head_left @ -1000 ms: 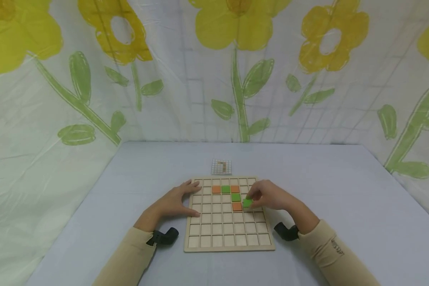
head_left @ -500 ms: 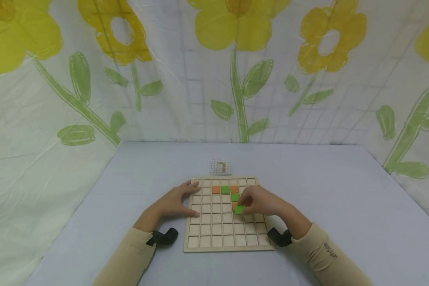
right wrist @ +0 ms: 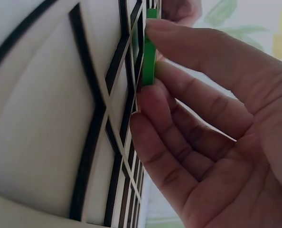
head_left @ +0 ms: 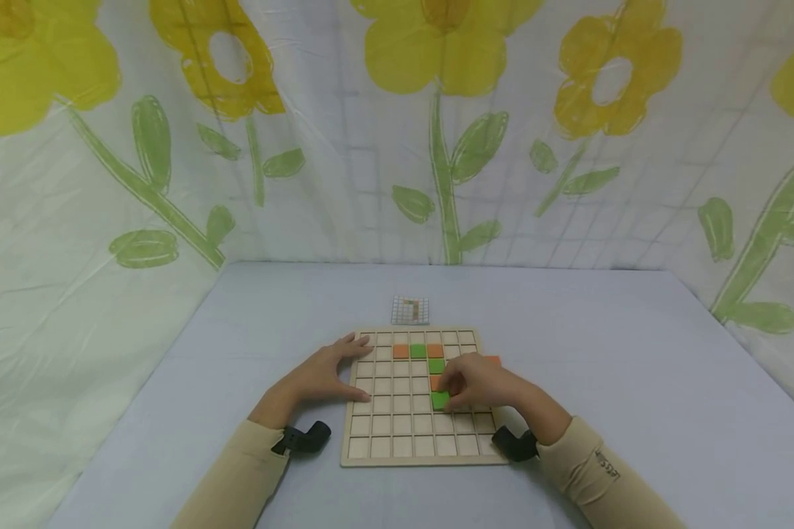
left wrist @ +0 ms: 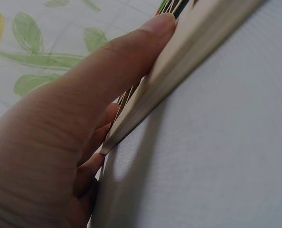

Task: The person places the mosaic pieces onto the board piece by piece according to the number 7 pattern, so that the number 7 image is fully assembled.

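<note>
In the head view my right hand (head_left: 479, 380) is over the right half of a wooden grid board (head_left: 402, 445). Its thumb and fingertips pinch a small green square tile (head_left: 440, 401) at the cell just below an orange tile (head_left: 434, 383). The right wrist view shows that green tile (right wrist: 149, 66) standing slightly proud of the grid between thumb and fingers. My left hand (head_left: 323, 373) rests along the board's left edge, thumb and fingers spread; in the left wrist view the thumb (left wrist: 126, 50) lies on the rim. Another green tile (head_left: 436, 365) sits above the orange one.
A row of orange, green (head_left: 417, 351) and orange tiles lies near the board's top. Beyond the board is a small pattern card (head_left: 410, 310). Part of an orange tile (head_left: 494, 361) shows behind my right hand, at the board's right edge.
My right hand has carried the green tile left and down, from right of the lower orange tile to the cell below it. The left hand stays in place.
</note>
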`<state>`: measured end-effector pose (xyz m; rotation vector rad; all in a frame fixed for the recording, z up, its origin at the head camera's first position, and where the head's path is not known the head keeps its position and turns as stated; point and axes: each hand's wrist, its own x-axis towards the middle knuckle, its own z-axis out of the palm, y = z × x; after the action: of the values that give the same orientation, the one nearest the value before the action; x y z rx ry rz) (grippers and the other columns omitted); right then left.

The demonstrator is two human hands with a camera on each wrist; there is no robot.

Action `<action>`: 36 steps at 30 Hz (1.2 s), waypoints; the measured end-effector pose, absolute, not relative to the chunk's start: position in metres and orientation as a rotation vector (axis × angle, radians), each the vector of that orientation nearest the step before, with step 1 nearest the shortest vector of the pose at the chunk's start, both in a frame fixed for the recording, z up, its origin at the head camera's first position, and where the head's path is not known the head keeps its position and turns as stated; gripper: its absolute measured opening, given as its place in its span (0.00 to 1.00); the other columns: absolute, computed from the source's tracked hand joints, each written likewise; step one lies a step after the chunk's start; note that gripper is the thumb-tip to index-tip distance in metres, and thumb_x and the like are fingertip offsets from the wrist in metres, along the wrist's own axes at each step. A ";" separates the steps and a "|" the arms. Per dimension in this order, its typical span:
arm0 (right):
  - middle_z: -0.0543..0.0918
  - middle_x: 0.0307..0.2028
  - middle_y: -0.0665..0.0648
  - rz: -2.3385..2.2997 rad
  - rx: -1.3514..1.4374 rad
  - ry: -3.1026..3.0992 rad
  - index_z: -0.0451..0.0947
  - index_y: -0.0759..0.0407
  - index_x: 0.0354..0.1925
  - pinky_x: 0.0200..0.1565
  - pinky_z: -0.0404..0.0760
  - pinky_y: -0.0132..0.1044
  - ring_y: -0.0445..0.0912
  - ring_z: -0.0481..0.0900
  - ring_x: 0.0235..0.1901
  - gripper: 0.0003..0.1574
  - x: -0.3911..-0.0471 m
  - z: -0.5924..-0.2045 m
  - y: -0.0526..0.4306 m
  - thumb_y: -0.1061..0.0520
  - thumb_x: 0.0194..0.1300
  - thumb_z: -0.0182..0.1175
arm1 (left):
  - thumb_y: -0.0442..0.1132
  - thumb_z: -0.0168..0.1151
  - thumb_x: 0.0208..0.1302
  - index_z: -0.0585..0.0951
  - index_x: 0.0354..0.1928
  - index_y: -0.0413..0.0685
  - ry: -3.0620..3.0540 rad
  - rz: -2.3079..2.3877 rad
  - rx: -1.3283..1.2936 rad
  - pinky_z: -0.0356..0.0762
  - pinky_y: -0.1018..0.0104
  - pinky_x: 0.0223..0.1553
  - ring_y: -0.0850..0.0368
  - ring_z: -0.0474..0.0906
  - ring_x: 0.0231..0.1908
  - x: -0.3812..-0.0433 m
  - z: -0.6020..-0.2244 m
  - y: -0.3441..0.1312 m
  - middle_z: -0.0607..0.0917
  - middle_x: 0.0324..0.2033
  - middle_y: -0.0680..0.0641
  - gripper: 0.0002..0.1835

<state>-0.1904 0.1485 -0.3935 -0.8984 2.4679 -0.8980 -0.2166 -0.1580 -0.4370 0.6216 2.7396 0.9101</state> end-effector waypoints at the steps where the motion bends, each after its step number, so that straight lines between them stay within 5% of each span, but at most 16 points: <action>1: 0.81 0.27 0.48 -0.900 -0.901 2.468 0.82 0.58 0.35 0.29 0.77 0.26 0.35 0.75 0.26 0.13 -0.190 -0.394 0.149 0.58 0.49 0.71 | 0.68 0.71 0.33 0.69 0.65 0.62 2.739 0.910 0.619 0.48 0.42 0.70 0.53 0.44 0.73 -0.217 -0.437 -0.158 0.59 0.70 0.61 0.51; 22: 0.81 0.31 0.48 -0.896 -0.891 2.501 0.81 0.57 0.36 0.32 0.77 0.27 0.36 0.75 0.30 0.14 -0.188 -0.395 0.148 0.58 0.49 0.71 | 0.68 0.72 0.33 0.68 0.65 0.61 2.739 0.902 0.609 0.48 0.44 0.70 0.53 0.44 0.73 -0.216 -0.434 -0.157 0.59 0.70 0.61 0.51; 36: 0.82 0.42 0.56 -1.005 -0.798 2.563 0.81 0.62 0.44 0.41 0.79 0.31 0.43 0.78 0.39 0.21 -0.215 -0.398 0.195 0.55 0.52 0.69 | 0.68 0.72 0.33 0.69 0.65 0.61 2.737 0.905 0.602 0.48 0.44 0.70 0.53 0.44 0.73 -0.216 -0.436 -0.157 0.59 0.70 0.61 0.50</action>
<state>-0.2154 0.1954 -0.3978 -0.7980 2.5634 -1.0048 -0.2156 -0.1573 -0.4358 0.6017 2.7368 0.9051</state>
